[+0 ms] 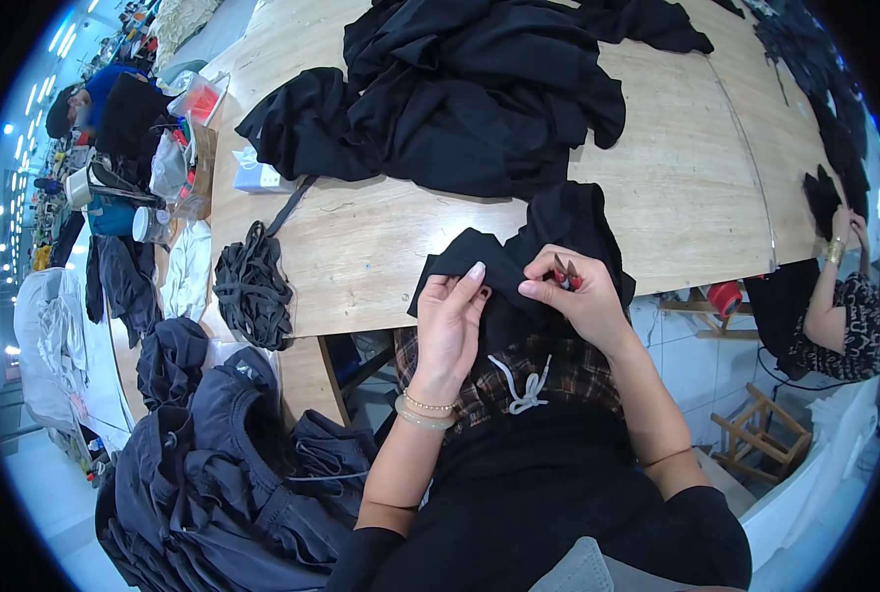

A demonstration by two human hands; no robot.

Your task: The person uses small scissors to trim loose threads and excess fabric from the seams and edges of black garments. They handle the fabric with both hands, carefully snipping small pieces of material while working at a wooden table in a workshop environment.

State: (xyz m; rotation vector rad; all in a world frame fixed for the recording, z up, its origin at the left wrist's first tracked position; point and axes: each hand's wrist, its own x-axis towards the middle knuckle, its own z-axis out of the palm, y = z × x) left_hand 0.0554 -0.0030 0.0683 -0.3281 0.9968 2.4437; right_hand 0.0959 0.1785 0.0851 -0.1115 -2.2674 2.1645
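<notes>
A black cloth garment lies over the table's near edge and reaches down toward my lap. My left hand pinches a folded edge of it between thumb and fingers. Close by on the right, my right hand has its thumb and forefinger together at the same cloth. Small red-handled thread snips are tucked in that right hand, their dark blades pointing up. What exactly the right fingertips pinch is too small to make out.
A heap of black garments covers the far part of the wooden table. At left lie a bundle of dark strips, a tissue box and dark grey garments. Another person's hands hold black cloth at right, above a wooden stool.
</notes>
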